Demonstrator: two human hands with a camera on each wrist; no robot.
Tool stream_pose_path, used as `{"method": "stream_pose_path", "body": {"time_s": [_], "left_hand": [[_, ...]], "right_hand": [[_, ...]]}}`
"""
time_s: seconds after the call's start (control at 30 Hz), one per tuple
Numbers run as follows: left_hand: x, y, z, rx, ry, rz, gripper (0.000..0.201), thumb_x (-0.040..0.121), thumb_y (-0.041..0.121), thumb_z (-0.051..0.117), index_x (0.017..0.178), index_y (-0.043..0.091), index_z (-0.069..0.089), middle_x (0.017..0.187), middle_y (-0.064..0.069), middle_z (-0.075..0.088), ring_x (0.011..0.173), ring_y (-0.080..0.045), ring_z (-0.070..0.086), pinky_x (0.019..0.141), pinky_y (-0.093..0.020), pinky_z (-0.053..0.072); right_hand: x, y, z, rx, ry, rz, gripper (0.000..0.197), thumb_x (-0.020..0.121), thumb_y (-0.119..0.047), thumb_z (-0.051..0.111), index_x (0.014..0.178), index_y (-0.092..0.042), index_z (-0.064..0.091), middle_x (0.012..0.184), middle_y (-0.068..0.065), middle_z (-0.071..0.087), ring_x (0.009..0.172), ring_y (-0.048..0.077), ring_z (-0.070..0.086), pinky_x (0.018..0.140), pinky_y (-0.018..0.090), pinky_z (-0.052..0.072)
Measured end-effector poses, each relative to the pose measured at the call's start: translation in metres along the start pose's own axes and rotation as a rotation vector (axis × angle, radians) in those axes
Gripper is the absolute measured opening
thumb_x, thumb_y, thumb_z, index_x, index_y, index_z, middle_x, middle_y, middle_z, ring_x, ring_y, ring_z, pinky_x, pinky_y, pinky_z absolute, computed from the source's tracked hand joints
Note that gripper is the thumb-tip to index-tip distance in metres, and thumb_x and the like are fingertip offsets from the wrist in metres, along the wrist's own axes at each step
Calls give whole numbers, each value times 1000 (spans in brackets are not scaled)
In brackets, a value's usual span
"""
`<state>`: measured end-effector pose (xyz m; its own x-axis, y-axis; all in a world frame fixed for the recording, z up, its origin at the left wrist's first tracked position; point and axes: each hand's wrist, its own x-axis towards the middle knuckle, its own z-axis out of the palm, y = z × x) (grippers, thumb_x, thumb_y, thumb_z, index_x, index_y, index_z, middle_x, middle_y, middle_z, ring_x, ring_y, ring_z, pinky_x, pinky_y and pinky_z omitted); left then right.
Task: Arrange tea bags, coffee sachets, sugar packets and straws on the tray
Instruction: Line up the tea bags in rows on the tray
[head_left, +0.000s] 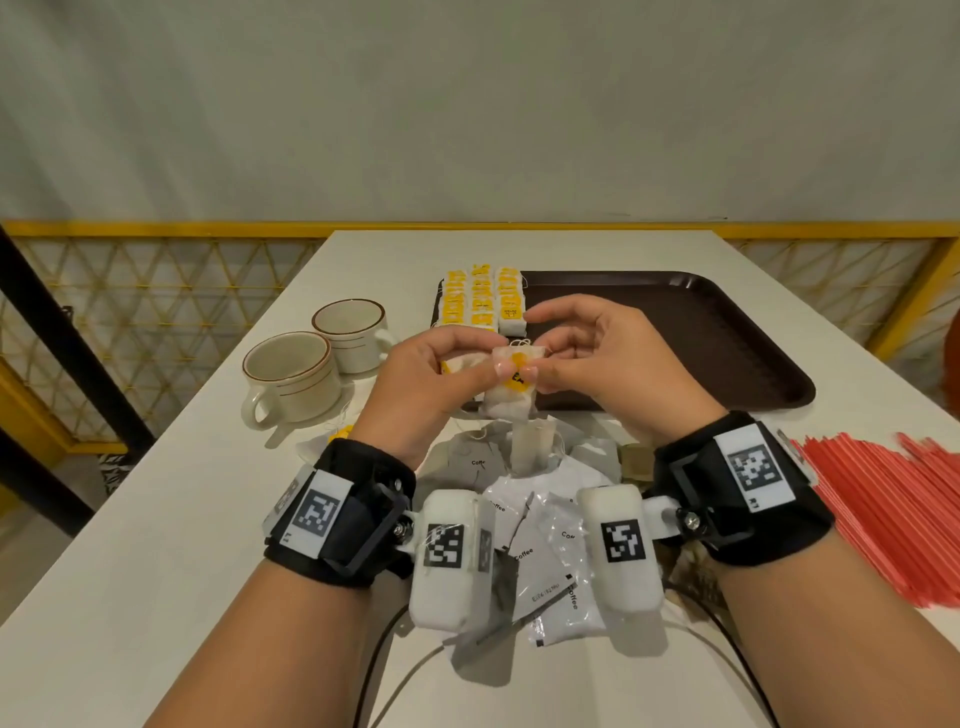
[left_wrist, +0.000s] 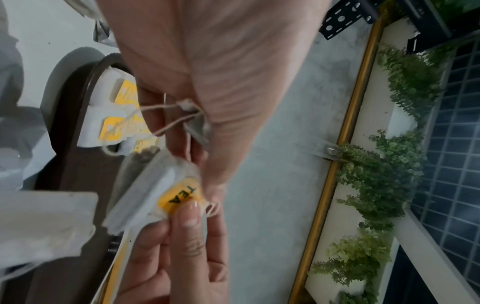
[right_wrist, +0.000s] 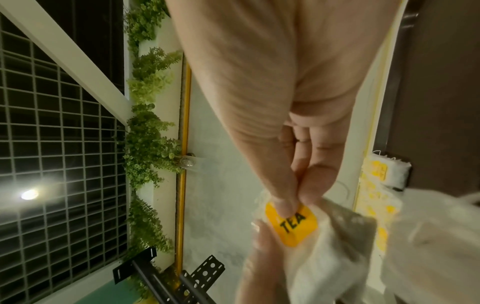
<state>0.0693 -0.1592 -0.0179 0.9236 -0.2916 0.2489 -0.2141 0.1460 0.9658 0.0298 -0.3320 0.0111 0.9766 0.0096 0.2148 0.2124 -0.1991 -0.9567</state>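
Both hands hold one white tea bag (head_left: 511, 408) above the tray's near edge. My left hand (head_left: 496, 366) pinches its top from the left, and my right hand (head_left: 537, 374) pinches its yellow "TEA" tag (head_left: 515, 385) from the right. The right wrist view shows my right thumb and fingertip (right_wrist: 284, 205) on the tag (right_wrist: 293, 226). In the left wrist view the bag (left_wrist: 145, 185) hangs between both hands, with loose string across my left palm. Rows of tea bags (head_left: 483, 301) lie on the left end of the brown tray (head_left: 701, 332).
A pile of coffee sachets (head_left: 540, 525) and loose tea bags lies between my wrists. Red straws (head_left: 893, 509) are heaped at the right. Two cream cups (head_left: 291, 374) (head_left: 353, 332) stand left of the tray. The tray's right part is bare.
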Motion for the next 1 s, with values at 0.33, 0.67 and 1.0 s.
{"method": "stream_pose_path", "body": {"time_s": [0.33,0.67,1.0], "left_hand": [[10,-10,-14,41,243,-25,19,77,3,73,86,19,68,100,-7,70,86,-16,64,71,-24,50],[12,-16,-12,100,259,-22,18,75,8,77,83,23,69,92,2,70,84,-14,60,73,-27,45],[10,-14,-10,121,257,4,18,75,6,76,84,21,69,92,4,70,86,-11,61,74,-25,47]], "right_hand": [[0,10,-3,-499,-367,160,29,74,-19,81,99,-21,66,83,0,69,68,4,60,73,25,53],[-3,-3,-1,-77,-250,117,8,89,-7,63,96,-7,67,83,7,70,68,21,68,59,26,52],[0,3,1,-174,-166,-59,8,85,-16,68,90,-19,74,100,12,67,79,14,60,71,24,53]]}}
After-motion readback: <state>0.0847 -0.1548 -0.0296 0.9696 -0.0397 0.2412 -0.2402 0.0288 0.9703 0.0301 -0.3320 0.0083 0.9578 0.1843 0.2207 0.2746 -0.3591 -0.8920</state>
